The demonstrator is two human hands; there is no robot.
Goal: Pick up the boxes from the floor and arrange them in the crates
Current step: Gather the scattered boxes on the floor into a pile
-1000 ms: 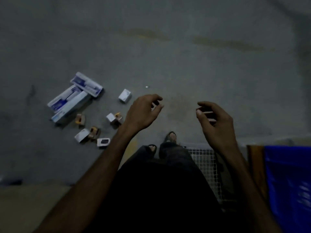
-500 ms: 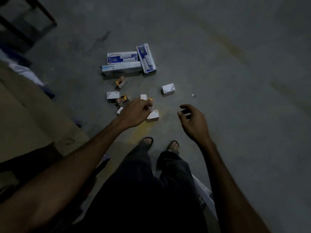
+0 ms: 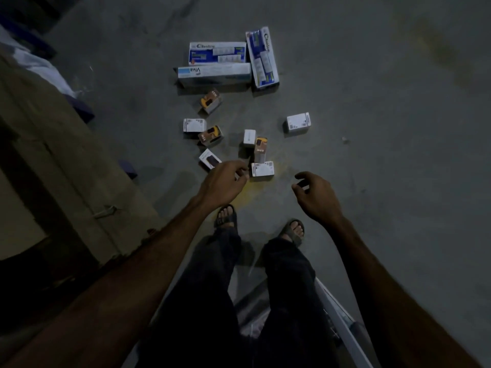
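Several boxes lie scattered on the grey floor ahead of my feet. Three long blue-and-white cartons [image 3: 220,65] sit at the far end. Closer lie small white boxes [image 3: 298,122] and small orange-and-black boxes [image 3: 210,100]. The nearest white box [image 3: 262,169] lies just right of my left hand [image 3: 224,183], whose fingers hang loosely curled above the floor, holding nothing. A white box with a dark picture [image 3: 210,159] shows just beyond that hand. My right hand [image 3: 316,193] hovers further right, fingers loosely curled, empty.
A brown cardboard surface [image 3: 61,160] runs along the left side. The white rim of a crate [image 3: 342,317] shows behind my right leg. My sandalled feet [image 3: 225,216] stand just short of the boxes. Open floor stretches to the right.
The view has turned and closed in on the boxes. Both hands have come lower toward the nearest small boxes; neither holds anything.
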